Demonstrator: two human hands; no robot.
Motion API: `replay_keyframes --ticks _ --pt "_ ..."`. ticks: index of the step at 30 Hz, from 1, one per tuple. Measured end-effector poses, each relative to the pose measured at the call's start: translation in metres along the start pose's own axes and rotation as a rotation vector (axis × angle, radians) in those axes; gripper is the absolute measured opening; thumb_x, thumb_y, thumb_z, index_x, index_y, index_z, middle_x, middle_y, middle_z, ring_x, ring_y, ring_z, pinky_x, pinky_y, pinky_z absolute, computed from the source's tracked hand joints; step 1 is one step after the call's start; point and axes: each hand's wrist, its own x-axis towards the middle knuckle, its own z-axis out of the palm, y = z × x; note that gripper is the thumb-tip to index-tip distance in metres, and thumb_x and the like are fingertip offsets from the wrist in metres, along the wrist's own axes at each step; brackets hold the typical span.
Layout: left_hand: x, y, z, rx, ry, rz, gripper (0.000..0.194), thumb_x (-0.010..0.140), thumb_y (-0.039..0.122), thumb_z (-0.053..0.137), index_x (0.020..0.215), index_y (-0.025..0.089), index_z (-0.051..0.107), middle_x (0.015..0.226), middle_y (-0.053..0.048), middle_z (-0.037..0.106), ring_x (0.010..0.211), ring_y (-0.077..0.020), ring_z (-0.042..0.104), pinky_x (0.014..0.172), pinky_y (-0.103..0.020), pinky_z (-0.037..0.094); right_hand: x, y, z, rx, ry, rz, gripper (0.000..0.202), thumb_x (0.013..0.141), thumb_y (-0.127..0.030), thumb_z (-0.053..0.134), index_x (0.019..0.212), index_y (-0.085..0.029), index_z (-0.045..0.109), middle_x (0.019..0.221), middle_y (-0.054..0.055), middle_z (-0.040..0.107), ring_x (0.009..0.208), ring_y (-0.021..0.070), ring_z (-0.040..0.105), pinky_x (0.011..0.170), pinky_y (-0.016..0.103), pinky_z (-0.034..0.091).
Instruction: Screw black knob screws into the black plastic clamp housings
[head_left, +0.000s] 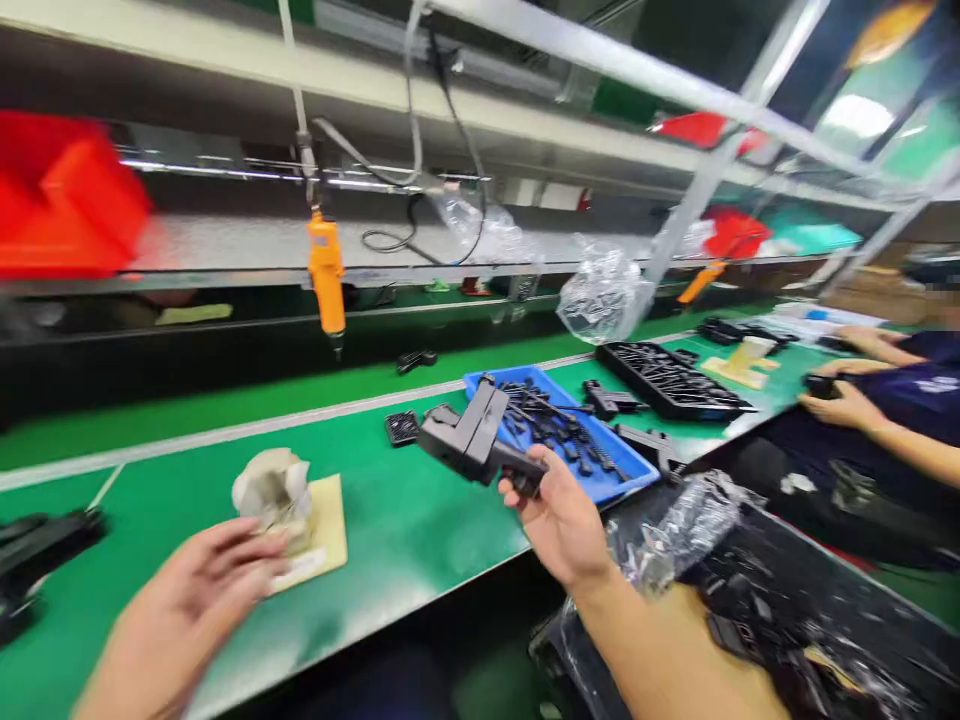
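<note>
Currently, the right hand (562,520) closes its fingers round the grip of a black, angular plastic housing (469,435), raised above the glossy green bench (390,530). Outer body looks joined; placement in the off-white moulded holder (274,485) not done. The left hand (187,610) is loosely open by the holder; blur hides contact and any screws. Orange electric screwdriver (326,275) hangs unheld. Loose black pieces (551,425) fill the blue plastic tray (630,484).

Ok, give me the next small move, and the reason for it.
I'd bring the black part leftward toward the pale holder. The right hand holds it up off the green bench, the left hand is at the holder, and the holder's hollow looks unfilled.
</note>
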Motion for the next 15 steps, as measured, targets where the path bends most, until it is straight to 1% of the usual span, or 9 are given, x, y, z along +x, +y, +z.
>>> replay_keyframes --ticks 1,3,4,6,7,8,11,13,15 --pt "-0.014 -0.004 0.003 -0.048 -0.025 -0.033 0.080 0.059 0.047 0.091 0.127 0.021 0.059 0.120 -0.015 0.066 0.109 -0.0347 0.062 0.082 -0.037 0.057 -0.018 0.020 0.020 -0.002 -0.095 0.021 0.032 0.085 -0.041 0.076 0.107 -0.026 0.059 0.088 0.004 0.071 0.078 0.0151 0.068 0.072 0.024 0.050" --pt "-0.036 -0.008 0.009 -0.243 -0.137 -0.118 0.077 0.061 0.056 0.087 0.124 0.020 0.062 0.123 -0.015 0.065 0.108 -0.0350 0.062 0.080 -0.039 0.058 -0.052 0.056 0.057 -0.032 -0.317 0.016 0.023 0.091 -0.037 0.069 0.110 -0.028 0.060 0.092 0.004 0.069 0.083 0.0144 0.067 0.078 0.026 0.049" --pt "-0.043 -0.010 0.011 -0.320 -0.137 -0.171 0.072 0.064 0.059 0.084 0.120 0.019 0.064 0.120 -0.016 0.066 0.104 -0.0340 0.064 0.074 -0.037 0.058 -0.067 0.072 0.074 -0.058 -0.423 0.016 0.021 0.091 -0.035 0.069 0.109 -0.026 0.062 0.095 0.004 0.067 0.085 0.0146 0.066 0.079 0.028 0.048" --pt "-0.051 -0.011 0.007 -0.395 -0.033 -0.262 0.060 0.067 0.056 0.083 0.109 0.016 0.069 0.109 -0.014 0.069 0.090 -0.0290 0.066 0.060 -0.031 0.055 -0.088 0.099 0.102 -0.030 -0.533 0.078 0.024 0.089 -0.036 0.072 0.107 -0.024 0.063 0.099 0.005 0.064 0.086 0.0144 0.064 0.081 0.028 0.048" --pt "-0.053 -0.011 0.002 -0.401 0.044 -0.277 0.053 0.068 0.051 0.085 0.104 0.015 0.070 0.103 -0.013 0.071 0.084 -0.0260 0.066 0.057 -0.029 0.054 -0.096 0.111 0.113 0.037 -0.519 0.155 0.027 0.088 -0.038 0.073 0.108 -0.023 0.061 0.098 0.005 0.064 0.086 0.0142 0.065 0.080 0.028 0.048" --pt "-0.054 -0.012 -0.006 -0.400 0.116 -0.266 0.048 0.066 0.045 0.087 0.100 0.014 0.071 0.099 -0.011 0.071 0.081 -0.0237 0.065 0.057 -0.029 0.054 -0.101 0.120 0.122 0.124 -0.464 0.258 0.031 0.087 -0.039 0.074 0.110 -0.023 0.059 0.098 0.005 0.064 0.085 0.0137 0.066 0.079 0.027 0.049" --pt "-0.052 -0.018 -0.036 -0.381 0.236 -0.148 0.047 0.059 0.032 0.092 0.097 0.015 0.071 0.097 -0.007 0.072 0.088 -0.0232 0.065 0.073 -0.031 0.057 -0.107 0.141 0.138 0.300 -0.256 0.577 0.048 0.084 -0.045 0.077 0.117 -0.025 0.049 0.097 0.003 0.066 0.087 0.0140 0.069 0.077 0.024 0.050" --pt "-0.049 -0.022 -0.054 -0.352 0.258 -0.076 0.050 0.057 0.031 0.093 0.099 0.016 0.071 0.098 -0.007 0.072 0.094 -0.0253 0.065 0.080 -0.034 0.056 -0.101 0.148 0.138 0.204 -0.244 0.669 0.057 0.080 -0.050 0.078 0.120 -0.025 0.047 0.105 0.005 0.063 0.087 0.0161 0.069 0.074 0.026 0.052" --pt "-0.045 -0.023 -0.071 -0.286 0.262 -0.015 0.051 0.058 0.031 0.093 0.100 0.015 0.069 0.099 -0.007 0.072 0.096 -0.0256 0.064 0.084 -0.035 0.055 -0.083 0.149 0.131 -0.020 -0.301 0.627 0.062 0.077 -0.055 0.078 0.121 -0.024 0.049 0.117 0.008 0.058 0.085 0.0174 0.067 0.069 0.029 0.053"
